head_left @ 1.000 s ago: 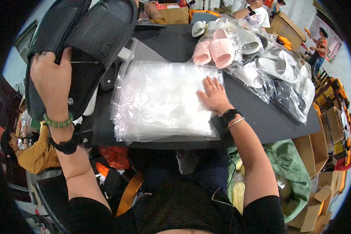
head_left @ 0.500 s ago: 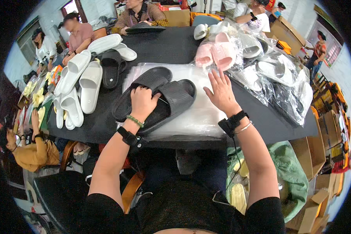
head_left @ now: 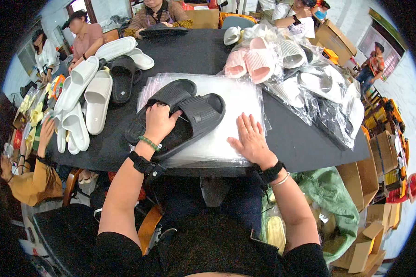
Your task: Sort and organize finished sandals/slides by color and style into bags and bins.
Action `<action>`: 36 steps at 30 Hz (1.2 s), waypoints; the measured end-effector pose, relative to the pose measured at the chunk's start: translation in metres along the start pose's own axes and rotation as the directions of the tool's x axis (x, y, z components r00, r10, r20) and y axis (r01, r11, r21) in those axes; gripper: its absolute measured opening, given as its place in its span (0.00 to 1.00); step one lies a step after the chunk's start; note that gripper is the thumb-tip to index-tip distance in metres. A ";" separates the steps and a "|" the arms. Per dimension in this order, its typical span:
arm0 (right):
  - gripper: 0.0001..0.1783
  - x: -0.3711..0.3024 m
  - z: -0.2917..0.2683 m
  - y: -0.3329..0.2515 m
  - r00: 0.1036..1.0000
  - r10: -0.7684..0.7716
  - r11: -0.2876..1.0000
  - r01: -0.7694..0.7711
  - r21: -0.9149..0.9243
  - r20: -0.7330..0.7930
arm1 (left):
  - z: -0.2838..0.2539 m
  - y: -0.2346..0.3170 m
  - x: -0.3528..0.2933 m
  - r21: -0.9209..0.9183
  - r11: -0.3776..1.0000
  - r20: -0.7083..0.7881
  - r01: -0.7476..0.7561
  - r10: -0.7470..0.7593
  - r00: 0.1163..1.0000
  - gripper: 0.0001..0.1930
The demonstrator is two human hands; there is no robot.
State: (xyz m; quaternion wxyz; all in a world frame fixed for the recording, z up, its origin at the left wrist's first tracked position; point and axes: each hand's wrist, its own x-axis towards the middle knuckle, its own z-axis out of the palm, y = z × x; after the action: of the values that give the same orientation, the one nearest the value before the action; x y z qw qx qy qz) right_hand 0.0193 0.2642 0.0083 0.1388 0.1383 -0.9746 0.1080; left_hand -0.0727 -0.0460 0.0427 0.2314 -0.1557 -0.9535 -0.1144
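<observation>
Presently: black slide sandals [head_left: 202, 114], one pair, left of centre on the clear plastic bag stack [head_left: 219, 147], gripped by left hand [head_left: 160, 123]; right hand [head_left: 253, 142] spread over its right side. Apparent step, positioning; next move calls for loosening left grip.

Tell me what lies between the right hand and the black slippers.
In the head view, only stacked clear plastic bags show between right hand and black slippers.

Single view: L head cam, wide fisheye, looking fwd & down from wearer's head, close over matte-black flat table [head_left: 203, 53]; pale bluish-white wall [head_left: 351, 17] far off nr top.
</observation>
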 end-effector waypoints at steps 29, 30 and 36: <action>0.42 -0.006 -0.009 -0.005 0.997 0.047 0.996 -0.051 0.074 0.054 | -0.035 -0.010 0.002 -0.053 0.998 -0.069 -0.041 0.037 0.997 0.24; 0.42 -0.006 -0.009 -0.006 0.997 0.051 0.995 -0.055 0.080 0.053 | -0.024 -0.015 -0.002 -0.044 0.996 -0.087 -0.082 0.078 0.993 0.24; 0.42 -0.007 0.000 -0.004 0.999 0.033 0.997 -0.035 0.068 0.039 | -0.021 -0.044 0.002 -0.170 0.982 0.166 0.076 -0.048 0.985 0.25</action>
State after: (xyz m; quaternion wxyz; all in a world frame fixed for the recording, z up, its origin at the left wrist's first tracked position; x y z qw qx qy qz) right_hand 0.0269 0.2617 0.0072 0.1135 0.1285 -0.9750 0.1412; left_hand -0.0814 -0.0921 0.0553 0.1352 -0.1543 -0.9597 -0.1922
